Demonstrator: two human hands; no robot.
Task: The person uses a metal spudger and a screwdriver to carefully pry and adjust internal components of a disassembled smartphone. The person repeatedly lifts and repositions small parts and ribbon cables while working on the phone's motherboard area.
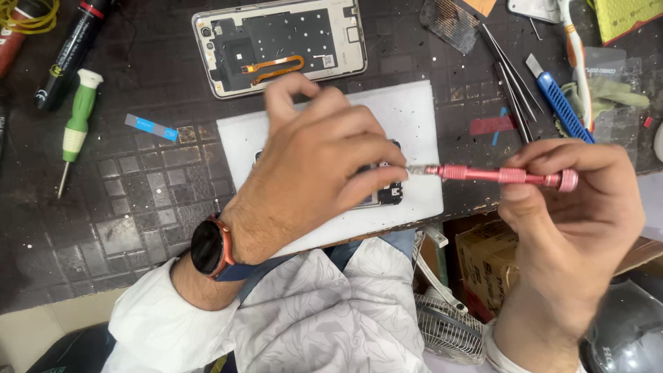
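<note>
- The left hand (314, 162) lies palm-down over a small dark phone part (390, 192) on a white pad (407, 110); only the part's edge shows at about 3 o'clock from the knuckles.
- The right hand (570, 207) holds a pink screwdriver (501, 175) nearly level, tip pointing to 9 o'clock toward the left fingertips.
- Doing this well seems to call for seating the tip squarely before turning, the left hand pinning the part flat so it cannot skid on the pad.
- A light, steady twist looks wiser than force; the screw itself is too small to make out.
- Left grip: fingers curled and pressed down on the part, holding it rather than pinching it.
- Right grip: thumb and fingers closed around the screwdriver's far end near its cap.
- An opened phone back (280, 41) lies at 12 o'clock from the pad, tweezers (511, 83) at 2 o'clock, and a green screwdriver (77, 117) at 9 o'clock.
</note>
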